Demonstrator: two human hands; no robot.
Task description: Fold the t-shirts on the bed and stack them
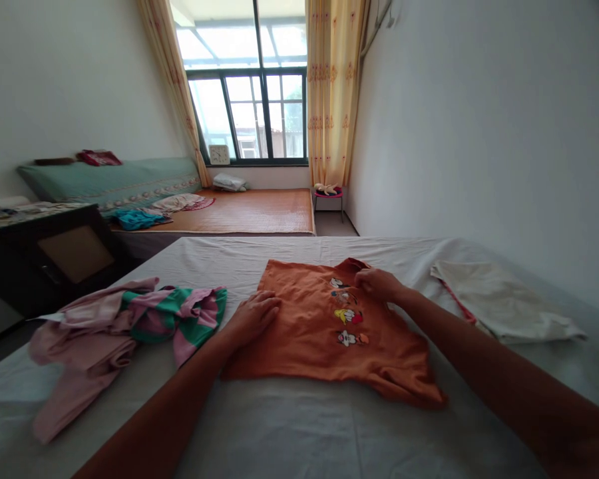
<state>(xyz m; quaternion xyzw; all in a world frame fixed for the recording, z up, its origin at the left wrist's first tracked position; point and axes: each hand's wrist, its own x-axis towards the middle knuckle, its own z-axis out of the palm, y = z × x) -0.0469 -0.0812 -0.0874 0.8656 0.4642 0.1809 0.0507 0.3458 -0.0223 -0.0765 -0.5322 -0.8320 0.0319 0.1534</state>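
Note:
An orange T-shirt [304, 326] with a row of cartoon figures on its front lies sideways on the white-sheeted surface [304, 426], hem to the left and one sleeve toward me at the lower right. My left hand [257, 313] rests flat on the shirt near its hem, fingers stretched out. At the far right part of the shirt, my right hand [379, 285] has its fingers closed on the cloth near the collar and far sleeve. The far sleeve is partly folded and hidden behind that hand.
Crumpled pink clothes [87, 332] and a pink-and-green garment [174, 316] lie to the left. A folded whitish cloth [504, 303] lies to the right, near the wall. Beyond stand a dark cabinet [24, 259] and a bed with a brown mat [249, 209].

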